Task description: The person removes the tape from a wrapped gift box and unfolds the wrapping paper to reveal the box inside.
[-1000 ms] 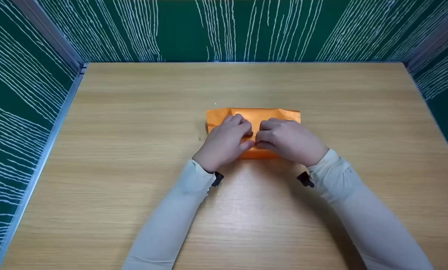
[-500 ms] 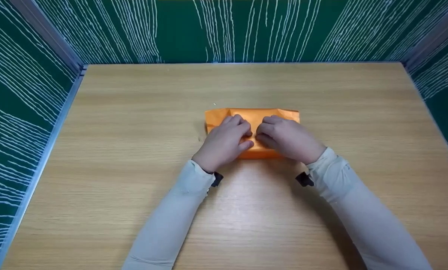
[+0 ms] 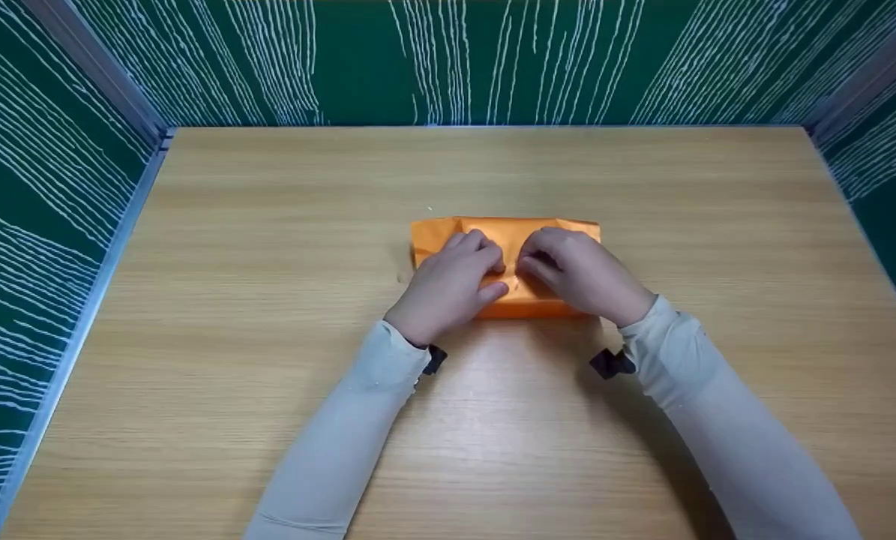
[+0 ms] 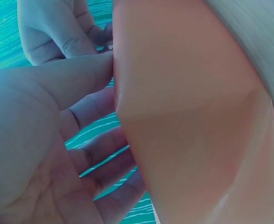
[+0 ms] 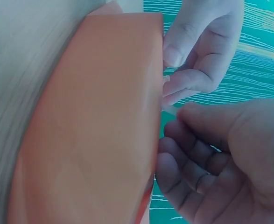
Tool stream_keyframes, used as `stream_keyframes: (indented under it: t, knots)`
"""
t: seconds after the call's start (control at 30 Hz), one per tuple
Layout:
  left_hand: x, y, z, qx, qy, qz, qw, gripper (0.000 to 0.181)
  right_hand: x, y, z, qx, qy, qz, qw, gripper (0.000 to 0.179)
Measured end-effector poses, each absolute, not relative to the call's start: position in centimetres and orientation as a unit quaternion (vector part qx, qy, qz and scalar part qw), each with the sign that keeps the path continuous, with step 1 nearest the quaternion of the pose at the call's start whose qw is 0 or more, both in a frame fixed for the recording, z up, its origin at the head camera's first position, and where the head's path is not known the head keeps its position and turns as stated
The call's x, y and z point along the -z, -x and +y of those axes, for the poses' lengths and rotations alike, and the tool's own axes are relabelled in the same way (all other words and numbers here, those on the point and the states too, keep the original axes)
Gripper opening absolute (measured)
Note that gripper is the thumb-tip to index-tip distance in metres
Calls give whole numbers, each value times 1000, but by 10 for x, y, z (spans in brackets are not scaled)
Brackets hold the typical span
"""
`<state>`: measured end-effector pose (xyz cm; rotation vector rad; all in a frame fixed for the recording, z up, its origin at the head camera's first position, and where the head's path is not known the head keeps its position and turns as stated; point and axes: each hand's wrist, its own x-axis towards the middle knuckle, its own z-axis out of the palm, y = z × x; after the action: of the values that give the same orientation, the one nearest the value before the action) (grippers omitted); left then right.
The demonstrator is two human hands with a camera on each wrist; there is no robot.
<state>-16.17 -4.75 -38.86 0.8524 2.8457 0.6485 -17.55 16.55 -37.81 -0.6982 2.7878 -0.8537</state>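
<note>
A parcel wrapped in orange paper (image 3: 534, 306) lies on the table, its near side tall in both wrist views. My left hand (image 3: 453, 283) rests on its top, thumb and bent fingers spread apart and touching the paper. Just to the right, my right hand (image 3: 584, 271) is over the parcel's middle, thumb and forefinger brought together. In the right wrist view a small clear strip (image 5: 170, 110), like a bit of tape, shows at that thumb's tip. Another clear bit (image 5: 166, 79) stands up near the left fingers. Part of the parcel's top is hidden beneath both hands.
The wood-grain table (image 3: 268, 225) extends around the parcel. Green panels with white wavy lines (image 3: 365, 67) border its back and sides, with metal posts (image 3: 103, 67) at the corners. A tiny white speck lies behind the parcel.
My right hand has drawn slightly right and away from the left hand, its fingers lifting so that more orange paper shows between them. The left hand and parcel stay in place.
</note>
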Motion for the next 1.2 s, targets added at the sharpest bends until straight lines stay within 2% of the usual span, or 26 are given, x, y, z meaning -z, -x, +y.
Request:
stream_keyframes:
  t: [0.17, 0.73, 0.93, 1.2]
  knots:
    - [389, 162, -47, -214, -277, 935, 51, 25, 377, 176, 166, 316, 193, 924, 92, 11]
    - [388, 162, -47, -223, -270, 935, 60, 26, 376, 177, 167, 352, 163, 915, 112, 8]
    - [389, 162, -47, -223, -270, 935, 61, 29, 376, 176, 171, 330, 211, 914, 111, 11]
    - [389, 161, -47, -219, -267, 937, 59, 28, 374, 173, 169, 190, 314, 928, 65, 36]
